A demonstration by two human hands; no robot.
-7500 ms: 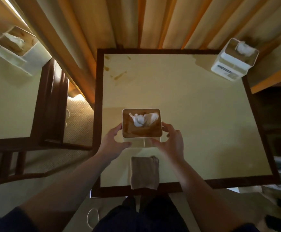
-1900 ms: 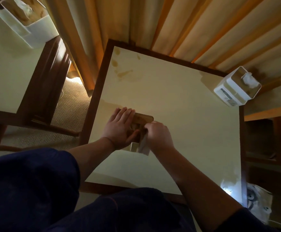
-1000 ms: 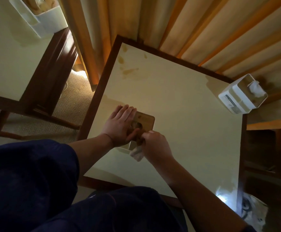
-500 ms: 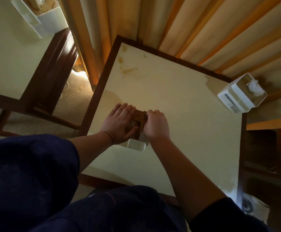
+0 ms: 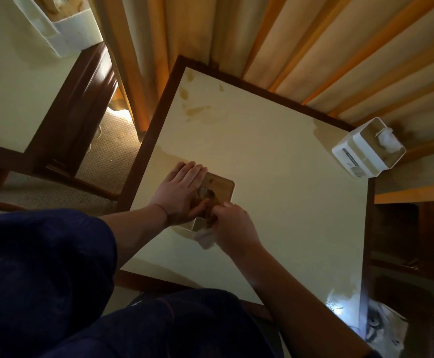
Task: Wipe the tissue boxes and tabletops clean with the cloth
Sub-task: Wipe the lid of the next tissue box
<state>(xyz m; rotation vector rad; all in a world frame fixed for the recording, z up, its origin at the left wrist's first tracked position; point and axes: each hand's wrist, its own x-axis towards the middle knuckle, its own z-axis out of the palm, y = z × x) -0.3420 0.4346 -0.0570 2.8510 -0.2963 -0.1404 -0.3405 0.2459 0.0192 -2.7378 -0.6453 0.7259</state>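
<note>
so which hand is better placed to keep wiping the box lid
Right. The right hand already grips the cloth at the near edge of the tissue box. The left hand lies flat on the lid, steadying it, with no cloth.

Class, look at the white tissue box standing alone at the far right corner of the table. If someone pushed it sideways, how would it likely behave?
The far tissue box would probably slide: the table looks smooth and glossy. It likely feels stiff, since its white walls look like hard plastic. It sits near the corner, so a firm push might send it off the edge.
</note>
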